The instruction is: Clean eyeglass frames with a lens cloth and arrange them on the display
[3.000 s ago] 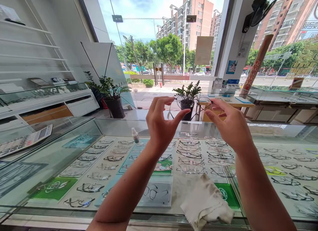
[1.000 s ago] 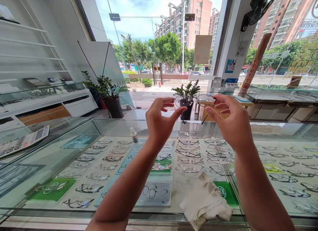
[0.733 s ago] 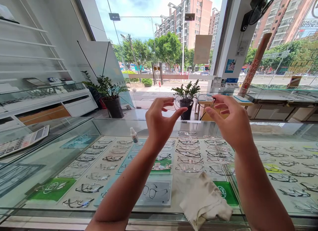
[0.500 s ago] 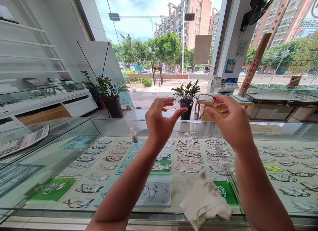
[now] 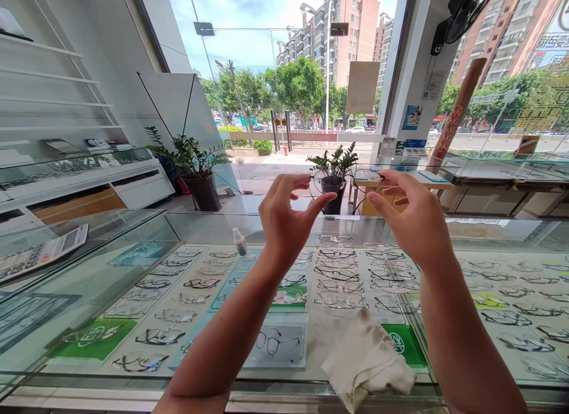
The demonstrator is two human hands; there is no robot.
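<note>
I hold a thin black-rimmed pair of glasses (image 5: 345, 184) up at chest height against the window light. My left hand (image 5: 284, 221) pinches the frame's left side between thumb and forefinger. On the other side, my right hand (image 5: 413, 218) grips the right edge the same way. The lenses face me and the temples hang down behind. Below my arms lies a crumpled cream cleaning cloth (image 5: 367, 357) on the glass counter (image 5: 133, 396). A small white dropper bottle (image 5: 240, 242) stands on the counter left of my left hand.
Under the counter glass lie several rows of spectacle frames (image 5: 338, 274) on white and green trays. A calculator (image 5: 42, 254) rests on the left showcase. Potted plants (image 5: 198, 165) stand by the shop window, and a fan (image 5: 462, 16) hangs at the upper right.
The glasses have turned in my fingers from tilted to level and sit slightly higher. Both hands keep their pinch and have barely shifted.
</note>
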